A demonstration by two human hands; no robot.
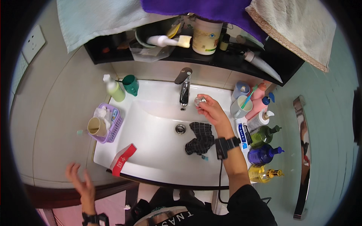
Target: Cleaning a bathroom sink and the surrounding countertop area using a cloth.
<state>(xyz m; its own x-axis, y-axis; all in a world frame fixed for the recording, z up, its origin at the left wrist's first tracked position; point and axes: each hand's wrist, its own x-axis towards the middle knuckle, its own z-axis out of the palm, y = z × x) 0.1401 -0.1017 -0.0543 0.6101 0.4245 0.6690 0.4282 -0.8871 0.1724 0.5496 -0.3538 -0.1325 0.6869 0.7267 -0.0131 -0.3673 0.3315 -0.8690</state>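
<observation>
My right hand [211, 110] is raised over the right side of the white washbasin [152, 152], just right of the chrome faucet [184, 90]. Pinched between its thumb and fingers is a small round shiny disc [199, 101], whose exact kind I cannot tell. Below that hand a dark checked cloth [201, 138] lies crumpled in the bowl, beside the metal drain [180, 129]. My left hand [81, 180] hovers off the basin's left front corner, slightly blurred, fingers apart and holding nothing. Near it, a red strip [123, 159] bearing writing drapes over the basin's front rim.
Pump bottles [261, 155], cups [241, 106] and a toothpaste tube [242, 135] crowd the right rim. On the left stand a purple basket [113, 127], a green bottle [115, 89] and a green cup [130, 84]. A black shelf [181, 55] and towels [198, 7] overhang the back.
</observation>
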